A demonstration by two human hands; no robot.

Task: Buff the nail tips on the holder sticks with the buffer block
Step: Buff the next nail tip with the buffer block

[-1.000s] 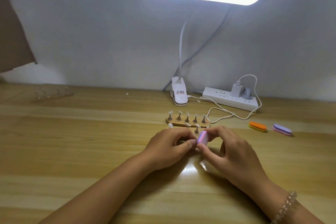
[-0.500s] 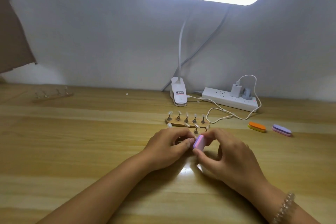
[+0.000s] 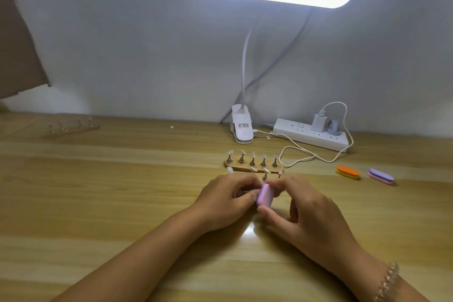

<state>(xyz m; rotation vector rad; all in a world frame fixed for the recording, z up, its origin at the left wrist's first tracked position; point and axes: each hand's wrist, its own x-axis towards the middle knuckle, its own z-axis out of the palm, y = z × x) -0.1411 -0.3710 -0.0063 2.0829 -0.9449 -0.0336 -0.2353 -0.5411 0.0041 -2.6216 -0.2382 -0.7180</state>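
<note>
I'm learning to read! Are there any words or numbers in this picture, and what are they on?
Nothing here can be read for sure.
lamp clip: its white label has dark and red print, too blurred to read.
power strip: tiny marks by the sockets, too small to read.
buffer block in the right hand's fingers: no print shows.

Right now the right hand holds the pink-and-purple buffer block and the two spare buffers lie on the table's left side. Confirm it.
Wrong side: in the head view the orange buffer and the purple buffer lie on the table at right, not left. The right hand does hold the pink-and-purple buffer block.
</note>
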